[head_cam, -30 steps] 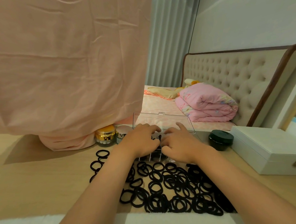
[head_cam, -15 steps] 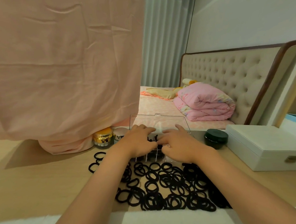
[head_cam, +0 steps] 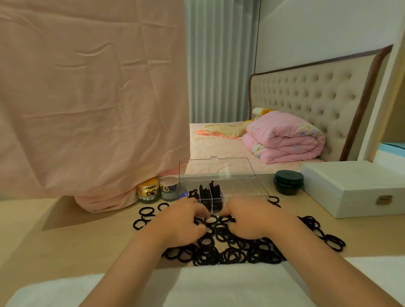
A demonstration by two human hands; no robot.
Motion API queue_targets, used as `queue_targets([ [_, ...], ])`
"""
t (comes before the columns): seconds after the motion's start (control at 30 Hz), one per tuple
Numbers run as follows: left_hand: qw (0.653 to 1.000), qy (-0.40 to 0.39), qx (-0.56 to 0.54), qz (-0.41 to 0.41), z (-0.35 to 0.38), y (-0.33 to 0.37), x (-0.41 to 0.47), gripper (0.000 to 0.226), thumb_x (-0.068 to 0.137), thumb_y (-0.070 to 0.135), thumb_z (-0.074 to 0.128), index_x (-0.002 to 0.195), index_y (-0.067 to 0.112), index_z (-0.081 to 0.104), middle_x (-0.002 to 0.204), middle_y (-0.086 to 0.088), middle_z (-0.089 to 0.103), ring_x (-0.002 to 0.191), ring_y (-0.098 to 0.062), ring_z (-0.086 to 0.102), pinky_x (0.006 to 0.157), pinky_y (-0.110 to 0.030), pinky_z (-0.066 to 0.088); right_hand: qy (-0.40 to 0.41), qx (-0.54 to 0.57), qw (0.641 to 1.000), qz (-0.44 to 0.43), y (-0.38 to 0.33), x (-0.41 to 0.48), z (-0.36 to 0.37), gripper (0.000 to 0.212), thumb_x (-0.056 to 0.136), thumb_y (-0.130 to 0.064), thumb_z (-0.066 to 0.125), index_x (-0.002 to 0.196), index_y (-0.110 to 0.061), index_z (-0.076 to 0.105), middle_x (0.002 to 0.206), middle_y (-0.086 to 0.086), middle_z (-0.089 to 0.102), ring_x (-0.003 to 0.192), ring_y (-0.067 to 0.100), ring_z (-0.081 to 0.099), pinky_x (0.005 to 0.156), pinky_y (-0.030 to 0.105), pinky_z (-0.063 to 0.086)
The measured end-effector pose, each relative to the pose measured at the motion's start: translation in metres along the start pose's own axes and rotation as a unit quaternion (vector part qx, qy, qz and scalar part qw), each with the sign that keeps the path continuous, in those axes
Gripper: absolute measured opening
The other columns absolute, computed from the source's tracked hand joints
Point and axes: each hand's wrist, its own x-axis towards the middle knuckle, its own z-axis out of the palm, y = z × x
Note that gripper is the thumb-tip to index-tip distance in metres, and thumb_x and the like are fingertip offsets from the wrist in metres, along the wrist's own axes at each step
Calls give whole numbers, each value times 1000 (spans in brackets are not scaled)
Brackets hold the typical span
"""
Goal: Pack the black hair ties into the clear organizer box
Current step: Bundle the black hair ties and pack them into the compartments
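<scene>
Both hands are down in the loose pile of black hair ties [head_cam: 227,250] just in front of the clear organizer box [head_cam: 234,194]: left hand [head_cam: 181,222] and right hand [head_cam: 252,221] curled, gathering ties, exact grip unclear; next, lift a bunch into an empty compartment

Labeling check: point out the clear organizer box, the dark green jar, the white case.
clear organizer box [head_cam: 245,190], head view, bare right compartment
dark green jar [head_cam: 288,175], head view, lid top
white case [head_cam: 353,180], head view, lid surface

Matt, fuzzy fabric hair ties [head_cam: 228,253] lie on a smooth pale wood tabletop [head_cam: 60,240] beside a glossy clear plastic organizer box [head_cam: 243,190].
</scene>
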Motion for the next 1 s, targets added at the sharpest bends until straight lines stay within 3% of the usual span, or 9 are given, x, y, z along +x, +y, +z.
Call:
queue_targets([
  [0.1, 999, -31, 40, -10, 7, -2, -8, 53, 90, 37, 56, 143, 36, 51, 141, 10, 46, 130, -12, 38, 109, -38, 39, -16, -28, 999, 18, -1, 1, 11, 50, 91, -21, 59, 141, -27, 57, 132, 4, 59, 112, 22, 57, 95, 36, 52],
  [0.2, 998, -38, 50, -11, 14, 0, -9, 48, 94, 32, 56, 142, 38, 53, 144, 9, 46, 131, -14, 39, 111, -42, 40, -12, -44, 999, 12, -1, 2, 16, 46, 92, -19, 61, 138, -22, 61, 133, 5, 56, 117, 25, 55, 101, 39, 50],
  [0.33, 998, 3, 61, 5, 15, 3, -7, 39, 95, 28, 61, 133, 38, 61, 135, 12, 55, 124, -11, 49, 105, -34, 45, 9, -70, 998, -5, -4, 3, 14, 31, 97, -29, 64, 126, -24, 70, 122, 2, 65, 110, 21, 61, 100, 40, 52],
  [0.47, 999, 5, 38, 11, 12, 1, -7, 31, 90, 36, 68, 121, 41, 64, 130, 17, 55, 118, -6, 52, 101, -30, 47, 21, -66, 997, -18, -3, 3, 12, 15, 94, -28, 66, 101, -19, 76, 105, 2, 67, 96, 19, 64, 93, 39, 56],
  [0.67, 997, 14, 62, 45, 14, -2, -3, 22, 93, 30, 69, 114, 33, 74, 134, 17, 56, 124, -5, 47, 101, -25, 42, 59, 146, 987, -20, 11, -8, -4, 8, 96, -26, 64, 94, -24, 71, 89, -3, 72, 84, 17, 69, 79, 33, 59],
  [0.73, 997, 20, 62, 47, 13, -3, -3, 20, 94, 29, 67, 112, 30, 75, 131, 16, 58, 121, -3, 49, 100, -22, 42, 77, 209, 975, -20, 14, -12, -11, 9, 97, -23, 62, 95, -27, 70, 85, -3, 74, 78, 10, 71, 72, 27, 56],
  [0.8, 998, 35, 26, 38, 11, -3, -5, 14, 95, 28, 66, 106, 29, 74, 123, 14, 62, 111, -2, 54, 99, -23, 46, 73, 266, 961, -20, 16, -15, -15, 14, 98, -17, 62, 104, -26, 70, 91, -3, 75, 79, 6, 74, 76, 29, 61],
  [0.9, 995, 65, -82, -3, 1, -4, -9, 8, 98, 27, 60, 95, 33, 64, 99, 12, 66, 89, -4, 62, 82, -24, 52, 45, 303, 951, -27, 16, -17, -16, 23, 97, -11, 65, 115, -22, 74, 102, -7, 75, 85, 8, 75, 74, 25, 62],
  [1.0, 981, 104, -157, -46, -8, -12, -9, 9, 100, 27, 57, 95, 33, 62, 87, 7, 70, 79, -9, 65, 70, -23, 48, 16, 345, 938, -26, 7, -17, -17, 20, 98, -9, 62, 108, -21, 75, 94, -7, 74, 77, 5, 73, 68, 21, 59],
])
